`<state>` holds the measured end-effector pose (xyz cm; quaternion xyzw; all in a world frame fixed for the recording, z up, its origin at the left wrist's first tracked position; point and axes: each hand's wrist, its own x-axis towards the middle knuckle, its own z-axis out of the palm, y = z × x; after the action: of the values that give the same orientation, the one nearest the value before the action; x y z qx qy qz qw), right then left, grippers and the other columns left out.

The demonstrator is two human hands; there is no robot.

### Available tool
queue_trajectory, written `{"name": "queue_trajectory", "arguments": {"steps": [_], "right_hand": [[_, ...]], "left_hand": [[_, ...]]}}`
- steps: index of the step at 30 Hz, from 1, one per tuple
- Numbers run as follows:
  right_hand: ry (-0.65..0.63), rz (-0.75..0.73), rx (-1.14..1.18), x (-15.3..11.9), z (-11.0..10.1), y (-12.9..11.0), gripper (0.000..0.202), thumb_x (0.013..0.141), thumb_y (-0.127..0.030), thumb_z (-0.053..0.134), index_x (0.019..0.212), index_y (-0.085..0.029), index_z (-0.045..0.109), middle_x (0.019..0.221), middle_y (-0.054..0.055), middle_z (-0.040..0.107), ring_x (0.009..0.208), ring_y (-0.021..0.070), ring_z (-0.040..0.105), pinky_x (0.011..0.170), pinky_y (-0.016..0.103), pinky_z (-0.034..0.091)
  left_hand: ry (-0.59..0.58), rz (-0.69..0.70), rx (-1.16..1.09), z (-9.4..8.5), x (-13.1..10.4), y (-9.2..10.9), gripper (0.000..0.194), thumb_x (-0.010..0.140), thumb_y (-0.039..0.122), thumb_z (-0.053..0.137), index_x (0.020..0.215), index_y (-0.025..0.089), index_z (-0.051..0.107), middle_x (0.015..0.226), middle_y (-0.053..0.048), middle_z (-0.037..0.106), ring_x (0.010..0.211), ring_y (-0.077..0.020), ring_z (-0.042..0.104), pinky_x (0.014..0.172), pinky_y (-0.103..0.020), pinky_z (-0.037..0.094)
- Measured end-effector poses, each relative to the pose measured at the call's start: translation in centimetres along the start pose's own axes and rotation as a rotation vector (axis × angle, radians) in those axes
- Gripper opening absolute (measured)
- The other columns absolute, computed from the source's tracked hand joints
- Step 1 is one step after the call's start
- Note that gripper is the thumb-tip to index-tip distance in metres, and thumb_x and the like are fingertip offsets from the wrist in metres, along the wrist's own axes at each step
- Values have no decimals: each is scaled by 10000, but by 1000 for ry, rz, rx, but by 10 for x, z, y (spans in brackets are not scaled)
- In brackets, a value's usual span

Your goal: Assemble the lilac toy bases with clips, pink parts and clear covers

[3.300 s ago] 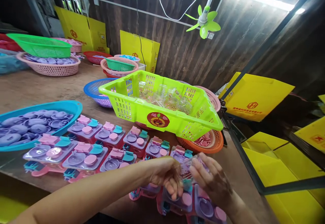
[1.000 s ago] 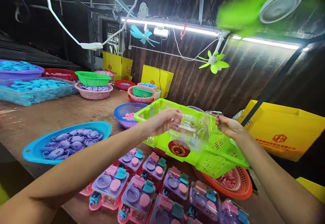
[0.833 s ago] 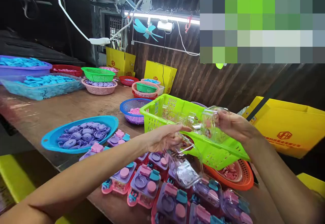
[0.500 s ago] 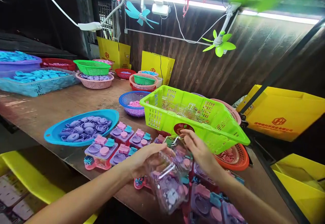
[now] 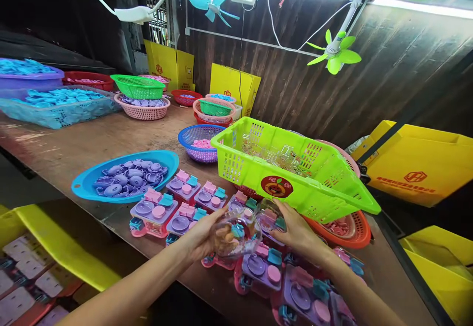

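My left hand (image 5: 207, 232) is closed round a clear plastic cover (image 5: 242, 239), its fingers partly seen through the plastic. In my right hand (image 5: 297, 227) the fingers and thumb grip a second clear cover (image 5: 268, 212), over the packed toys. Below and around both hands stand several toy kitchen sets (image 5: 258, 267) with purple tops, pink and turquoise parts and small round plates. Just beyond the hands is a lime-green basket (image 5: 318, 200) holding more clear plastic pieces (image 5: 283, 158).
A blue tray (image 5: 83, 188) of purple toy pots lies left of the sets. Several colander baskets, including a blue one (image 5: 185, 138), stand behind. An orange basket (image 5: 364, 232) sits under the lime basket's right end. An open yellow carton (image 5: 44, 237) is at lower left.
The clear covers, held low and overlapping before, are now drawn apart, with the left one raised and turned end-on. The right hand has shifted slightly right and down. The view has tilted down.
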<state>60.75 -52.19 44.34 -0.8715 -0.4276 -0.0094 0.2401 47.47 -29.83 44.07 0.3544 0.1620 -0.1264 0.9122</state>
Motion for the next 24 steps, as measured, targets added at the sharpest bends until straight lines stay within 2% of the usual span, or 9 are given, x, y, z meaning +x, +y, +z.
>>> {"name": "queue_trajectory", "arguments": {"steps": [2, 4, 8, 14, 17, 19, 21, 22, 24], "right_hand": [[-34, 77, -128, 3, 8, 17, 743, 701, -250, 587, 1384, -129, 320, 1262, 160, 505, 1182, 285, 467, 999, 430, 372], [-52, 117, -212, 4, 17, 27, 719, 720, -273, 570, 1383, -127, 332, 1217, 167, 528, 1139, 291, 495, 972, 419, 383], [-106, 166, -253, 4, 29, 38, 748, 738, -320, 558, 1414, -149, 286, 1287, 172, 489, 1177, 297, 469, 975, 413, 374], [-169, 78, -196, -3, 39, 54, 766, 744, -342, 581, 1417, -155, 266, 1327, 136, 471, 1196, 273, 462, 990, 398, 380], [-87, 52, -262, -7, 39, 51, 745, 779, -349, 582, 1418, -155, 254, 1291, 153, 496, 1170, 294, 486, 942, 431, 425], [81, -67, -312, -8, 32, 37, 746, 813, -365, 571, 1433, -171, 204, 1338, 163, 449, 1221, 298, 439, 961, 450, 413], [243, -308, -382, -5, 20, 15, 728, 837, -345, 561, 1440, -227, 170, 1415, 140, 362, 1294, 286, 353, 1019, 466, 356], [274, -439, -427, -3, 14, 2, 707, 845, -318, 559, 1437, -263, 178, 1445, 117, 324, 1320, 278, 311, 1044, 471, 324], [246, -612, -520, 6, 5, -23, 645, 853, -230, 540, 1415, -315, 236, 1474, 83, 280, 1344, 267, 269, 1059, 469, 300]], "left_hand": [[50, 62, -24, -10, 5, 7, 330, 867, 462, 487, 778, 158, 577, 431, 63, 377, 475, -115, 509, 649, -307, 523], [116, 112, -28, -17, 8, 15, 313, 890, 425, 455, 780, 155, 567, 432, 62, 376, 466, -118, 513, 609, -296, 523], [214, 153, -19, -22, 12, 26, 255, 912, 344, 413, 817, 158, 558, 441, 57, 389, 470, -147, 544, 566, -325, 529], [234, 134, -44, -26, 23, 28, 242, 906, 316, 421, 753, 157, 521, 436, 59, 393, 433, -147, 532, 534, -335, 526], [251, 122, -47, -25, 30, 25, 218, 892, 328, 445, 779, 160, 525, 504, 32, 480, 446, -147, 541, 514, -330, 518], [262, 128, -34, -22, 36, 24, 194, 882, 322, 466, 793, 161, 529, 529, 26, 501, 454, -143, 543, 508, -313, 509], [250, 132, -16, -17, 42, 23, 209, 881, 316, 467, 758, 157, 525, 519, 28, 489, 437, -131, 524, 490, -282, 489], [232, 122, -1, -13, 45, 23, 231, 883, 324, 461, 738, 154, 522, 513, 28, 482, 425, -125, 510, 478, -271, 476], [199, 98, 40, -3, 49, 25, 259, 890, 343, 439, 739, 153, 530, 515, 27, 483, 400, -117, 476, 465, -269, 456]]}}
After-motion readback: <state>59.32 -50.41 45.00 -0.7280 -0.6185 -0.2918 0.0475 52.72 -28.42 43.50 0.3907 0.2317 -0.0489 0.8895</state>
